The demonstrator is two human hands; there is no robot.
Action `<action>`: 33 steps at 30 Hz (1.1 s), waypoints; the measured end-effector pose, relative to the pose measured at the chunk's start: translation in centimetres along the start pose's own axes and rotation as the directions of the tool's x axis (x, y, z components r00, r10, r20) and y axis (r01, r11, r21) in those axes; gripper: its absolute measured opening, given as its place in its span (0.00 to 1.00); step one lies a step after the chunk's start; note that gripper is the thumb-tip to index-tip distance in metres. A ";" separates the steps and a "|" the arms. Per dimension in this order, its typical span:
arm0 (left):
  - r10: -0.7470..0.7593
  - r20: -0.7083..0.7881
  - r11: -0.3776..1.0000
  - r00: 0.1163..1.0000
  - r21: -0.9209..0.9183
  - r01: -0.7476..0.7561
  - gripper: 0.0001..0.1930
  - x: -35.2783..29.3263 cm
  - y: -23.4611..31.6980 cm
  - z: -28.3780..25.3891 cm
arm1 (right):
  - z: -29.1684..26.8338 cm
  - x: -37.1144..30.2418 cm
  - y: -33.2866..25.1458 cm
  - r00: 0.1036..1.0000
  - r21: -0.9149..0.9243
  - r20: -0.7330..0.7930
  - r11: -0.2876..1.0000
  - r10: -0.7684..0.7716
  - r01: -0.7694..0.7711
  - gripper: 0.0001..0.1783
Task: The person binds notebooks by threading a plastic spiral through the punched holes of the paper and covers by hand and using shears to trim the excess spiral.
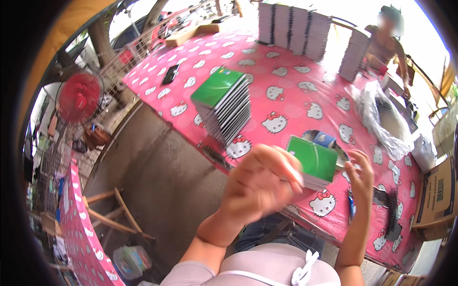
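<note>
Blurred by motion, my left hand (pixel 262 183) is raised in front of the table edge, its fingers curled inward. Whether anything is in them is hidden. Just right of it lies a short stack of green spiral notebooks (pixel 312 159). My right hand (pixel 361 175) is held up at the right of that stack, fingers apart and bent, with nothing visible in them. Behind the short stack sits a roll of tape (pixel 324 139), partly covered by it. A taller stack of green notebooks (pixel 222 102) stands farther left on the table.
The pink patterned tablecloth (pixel 296 102) carries tall stacks of spiral-bound pages (pixel 293 31) at the back, a phone (pixel 170 74), a plastic bag (pixel 384 119), a blue pen (pixel 351 205) and black binding coils (pixel 393 209). A cardboard box (pixel 436 193) stands right. Another person (pixel 389 45) is across the table.
</note>
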State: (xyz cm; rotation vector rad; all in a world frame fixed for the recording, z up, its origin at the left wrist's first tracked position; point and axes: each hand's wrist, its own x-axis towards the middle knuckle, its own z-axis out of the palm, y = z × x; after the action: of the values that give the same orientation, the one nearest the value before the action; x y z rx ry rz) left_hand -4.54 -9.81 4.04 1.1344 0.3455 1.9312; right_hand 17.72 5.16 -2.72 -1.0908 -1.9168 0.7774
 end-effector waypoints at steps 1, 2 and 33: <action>-0.087 -0.125 0.989 0.988 0.108 0.101 0.13 -0.1 -0.8 -1.3 | 0.4 0.7 0.9 1.000 -0.035 0.021 0.999 -0.001 0.002 0.23; -0.079 -0.269 0.933 0.960 0.319 0.166 0.12 -0.1 -2.2 -2.3 | 1.4 1.1 2.7 0.995 0.069 0.077 0.995 0.062 -0.067 0.25; 0.091 0.191 0.062 0.977 0.979 -0.197 0.08 2.6 -12.6 -2.2 | -8.6 -2.3 15.1 0.950 -0.369 -0.312 0.920 0.016 -0.137 0.22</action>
State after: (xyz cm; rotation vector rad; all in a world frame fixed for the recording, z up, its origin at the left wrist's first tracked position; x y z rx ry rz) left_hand -0.25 0.16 -3.14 2.1737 1.8498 1.6194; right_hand 31.98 10.90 -11.13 -1.4412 -1.8070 0.2466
